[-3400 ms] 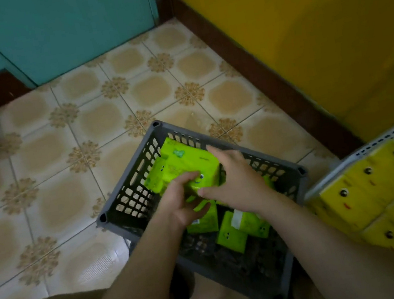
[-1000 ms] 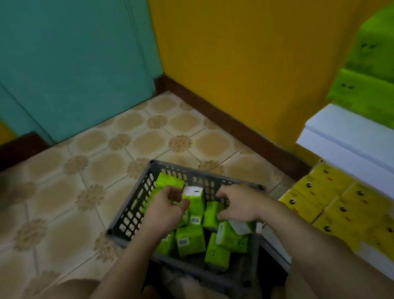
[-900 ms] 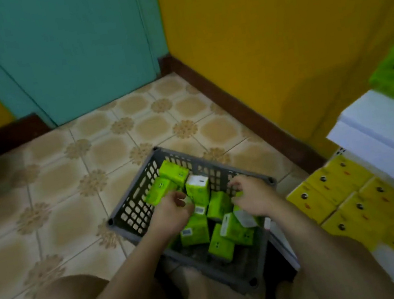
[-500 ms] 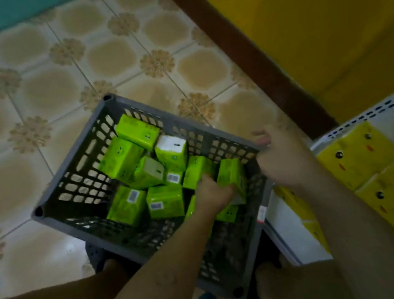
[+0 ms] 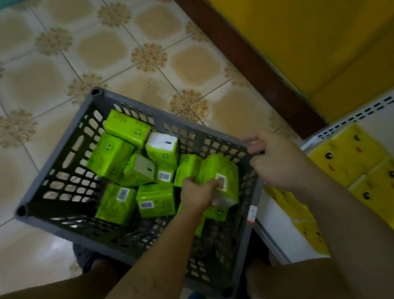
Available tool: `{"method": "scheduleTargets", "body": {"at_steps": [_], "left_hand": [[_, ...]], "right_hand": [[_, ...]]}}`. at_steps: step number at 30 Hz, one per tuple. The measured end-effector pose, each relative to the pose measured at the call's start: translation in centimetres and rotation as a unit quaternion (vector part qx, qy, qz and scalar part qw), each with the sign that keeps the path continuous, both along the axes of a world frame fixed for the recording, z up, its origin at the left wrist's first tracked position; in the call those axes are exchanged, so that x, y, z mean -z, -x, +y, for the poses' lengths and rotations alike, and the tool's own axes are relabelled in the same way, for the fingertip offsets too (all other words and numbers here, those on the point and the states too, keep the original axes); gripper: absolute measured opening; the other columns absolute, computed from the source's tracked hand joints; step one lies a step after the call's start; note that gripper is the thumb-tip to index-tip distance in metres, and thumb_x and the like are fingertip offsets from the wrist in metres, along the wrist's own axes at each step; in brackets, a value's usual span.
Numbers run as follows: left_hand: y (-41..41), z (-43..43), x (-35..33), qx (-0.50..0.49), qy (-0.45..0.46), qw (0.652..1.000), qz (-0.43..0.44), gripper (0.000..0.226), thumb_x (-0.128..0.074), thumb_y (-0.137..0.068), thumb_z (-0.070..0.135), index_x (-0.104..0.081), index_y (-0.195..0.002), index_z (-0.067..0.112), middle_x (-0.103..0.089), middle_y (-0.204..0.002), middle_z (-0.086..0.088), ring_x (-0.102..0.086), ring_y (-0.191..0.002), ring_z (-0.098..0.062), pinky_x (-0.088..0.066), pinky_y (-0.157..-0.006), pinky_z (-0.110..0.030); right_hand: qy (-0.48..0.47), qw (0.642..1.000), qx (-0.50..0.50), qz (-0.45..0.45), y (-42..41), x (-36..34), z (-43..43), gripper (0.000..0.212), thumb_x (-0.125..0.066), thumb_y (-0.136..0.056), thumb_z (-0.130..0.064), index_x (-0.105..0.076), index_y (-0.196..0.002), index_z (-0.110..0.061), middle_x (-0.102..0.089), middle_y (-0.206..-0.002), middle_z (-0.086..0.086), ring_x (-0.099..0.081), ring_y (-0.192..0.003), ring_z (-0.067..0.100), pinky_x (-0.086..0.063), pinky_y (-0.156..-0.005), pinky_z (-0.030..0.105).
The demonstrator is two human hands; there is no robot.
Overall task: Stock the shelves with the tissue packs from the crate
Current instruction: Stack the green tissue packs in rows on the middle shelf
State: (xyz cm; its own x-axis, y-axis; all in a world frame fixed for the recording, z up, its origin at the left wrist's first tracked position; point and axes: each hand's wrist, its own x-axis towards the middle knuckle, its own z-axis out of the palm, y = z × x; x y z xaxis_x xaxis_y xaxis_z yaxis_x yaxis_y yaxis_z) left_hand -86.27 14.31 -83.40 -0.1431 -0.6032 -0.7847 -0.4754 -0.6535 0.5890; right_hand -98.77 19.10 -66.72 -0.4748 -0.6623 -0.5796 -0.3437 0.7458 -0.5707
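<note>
Left hand [image 5: 199,193], right hand [image 5: 279,163], curled

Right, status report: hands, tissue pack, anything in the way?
Left hand grips green plastic-wrapped tissue pack inside grey slatted plastic crate. Right hand holds crate rim. Nothing covers pack.

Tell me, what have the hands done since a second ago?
The right hand came out of the grey crate and now grips its right rim. The left hand shifted right and now grips a green tissue pack. The crate stays on the floor; yellow tissue packs remain shelved.
</note>
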Motion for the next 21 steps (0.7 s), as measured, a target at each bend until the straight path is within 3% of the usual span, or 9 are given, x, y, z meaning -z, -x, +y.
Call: {"method": "scheduleTargets", "body": {"at_steps": [3,5,8,10,13,15,17,19,21], "left_hand": [[-3.8,-0.2,-4.6,-0.062,-0.032,0.994,0.088,0.072,-0.077,-0.076,0.018,-0.042,-0.138,0.005,-0.060,-0.117,-0.015,-0.061,-0.087,-0.020,-0.055,-0.068,-0.034],[-5.9,-0.2,-8.0,0.005,0.088,0.994,0.062,0.082,-0.083,-0.062,0.031,-0.051,-0.133,0.006,-0.066,-0.115,-0.010,-0.065,-0.092,-0.022,-0.056,-0.077,-0.036],[-8.5,0.9,-13.7,0.114,0.294,0.948,0.044,0.064,-0.087,-0.065,0.029,-0.056,-0.118,0.011,-0.062,-0.109,0.000,-0.060,-0.094,-0.016,-0.044,-0.074,-0.019],[-10.3,2.2,-16.7,0.205,0.448,0.870,0.028,0.056,-0.083,-0.070,0.021,-0.055,-0.118,0.012,-0.052,-0.110,-0.001,-0.053,-0.102,-0.019,-0.036,-0.078,-0.018],[-12.7,4.2,-20.8,0.315,0.608,0.728,0.009,0.060,-0.077,-0.067,0.007,-0.053,-0.122,0.016,-0.046,-0.118,-0.001,-0.041,-0.115,-0.022,-0.049,-0.086,-0.040],[-13.9,5.4,-23.1,0.339,0.697,0.631,0.029,0.069,-0.076,-0.058,-0.004,-0.052,-0.119,0.016,-0.044,-0.119,-0.002,-0.041,-0.114,-0.027,-0.053,-0.082,-0.045],[-14.6,6.5,-24.6,0.337,0.738,0.582,0.055,0.073,-0.078,-0.056,-0.002,-0.049,-0.121,0.018,-0.041,-0.127,-0.006,-0.040,-0.120,-0.032,-0.050,-0.091,-0.047],[-15.4,7.9,-25.7,0.316,0.703,0.630,0.097,0.075,-0.082,-0.065,0.017,-0.043,-0.129,0.024,-0.033,-0.138,-0.002,-0.034,-0.131,-0.028,-0.041,-0.104,-0.047],[-16.0,9.2,-26.9,0.243,0.597,0.745,0.172,0.083,-0.080,-0.073,0.039,-0.032,-0.139,0.028,-0.032,-0.138,0.002,-0.037,-0.131,-0.015,-0.041,-0.104,-0.038]], "right_hand": [[0.005,0.999,0.032,-0.016,-0.9,-1.1,1.5,0.043,-0.048,-0.094,-0.012,-0.047,-0.136,-0.020,-0.056,-0.122,0.004,-0.055,-0.102,0.020,-0.046,-0.080,0.032],[0.014,0.996,0.071,-0.046,-2.1,-1.9,2.6,0.045,-0.054,-0.095,-0.024,-0.045,-0.139,-0.023,-0.056,-0.121,0.005,-0.060,-0.103,0.022,-0.054,-0.086,0.042],[0.056,0.975,0.153,-0.152,-5.1,-3.9,4.5,0.050,-0.056,-0.096,-0.036,-0.039,-0.142,-0.025,-0.053,-0.127,0.005,-0.066,-0.100,0.030,-0.059,-0.080,0.048],[0.107,0.944,0.197,-0.241,-7.1,-5.5,6.2,0.054,-0.058,-0.093,-0.046,-0.041,-0.140,-0.026,-0.051,-0.135,0.008,-0.067,-0.099,0.030,-0.060,-0.075,0.046],[0.185,0.887,0.233,-0.352,-8.8,-8.5,9.0,0.066,-0.059,-0.075,-0.062,-0.052,-0.130,-0.026,-0.062,-0.125,0.010,-0.068,-0.100,0.030,-0.059,-0.071,0.047],[0.207,0.886,0.215,-0.354,-9.7,-10.7,10.5,0.065,-0.063,-0.071,-0.060,-0.058,-0.125,-0.024,-0.068,-0.117,0.009,-0.070,-0.094,0.026,-0.058,-0.064,0.042],[0.229,0.894,0.206,-0.326,-10.7,-12.1,11.9,0.052,-0.068,-0.081,-0.043,-0.057,-0.126,-0.021,-0.068,-0.117,0.010,-0.070,-0.088,0.024,-0.057,-0.058,0.036],[0.264,0.885,0.213,-0.320,-11.3,-13.3,13.5,0.041,-0.068,-0.087,-0.025,-0.056,-0.125,-0.020,-0.067,-0.119,0.010,-0.069,-0.088,0.025,-0.057,-0.059,0.038],[0.301,0.866,0.224,-0.331,-11.9,-14.4,14.7,0.037,-0.067,-0.088,-0.017,-0.055,-0.122,-0.022,-0.067,-0.115,0.007,-0.069,-0.089,0.027,-0.059,-0.067,0.045]]}}
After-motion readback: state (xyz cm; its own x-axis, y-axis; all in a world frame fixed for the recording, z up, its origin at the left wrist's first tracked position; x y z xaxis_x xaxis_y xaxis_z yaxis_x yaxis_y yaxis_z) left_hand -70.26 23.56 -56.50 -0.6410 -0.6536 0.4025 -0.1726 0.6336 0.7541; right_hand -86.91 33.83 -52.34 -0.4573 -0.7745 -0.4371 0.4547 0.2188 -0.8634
